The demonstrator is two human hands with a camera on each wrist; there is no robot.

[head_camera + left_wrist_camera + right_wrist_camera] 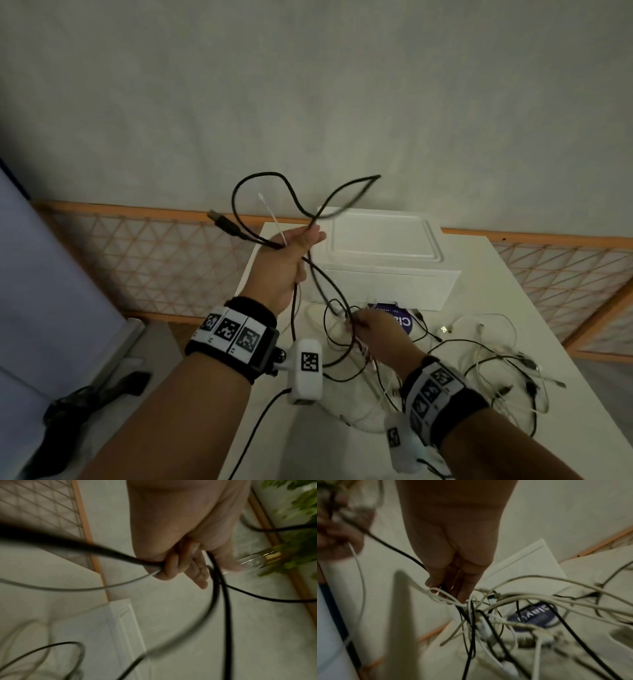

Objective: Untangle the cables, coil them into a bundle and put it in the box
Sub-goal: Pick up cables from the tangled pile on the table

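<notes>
My left hand [291,250] is raised above the table and grips a black cable [274,176] and a thin white cable [272,214]; the black one loops up above the hand, and its USB plug [219,219] sticks out to the left. In the left wrist view the fingers [173,566] curl round both strands. My right hand [373,330] is lower, at the tangle of black and white cables [479,363] on the table; its fingertips [464,595] pinch strands at the knot. The white box [383,253] stands closed behind the hands.
A round purple label [400,320] lies in front of the box, partly under cables. The white table [534,274] is small, with an orange-framed lattice fence [154,253] behind it. A dark object [92,401] lies on the floor at left.
</notes>
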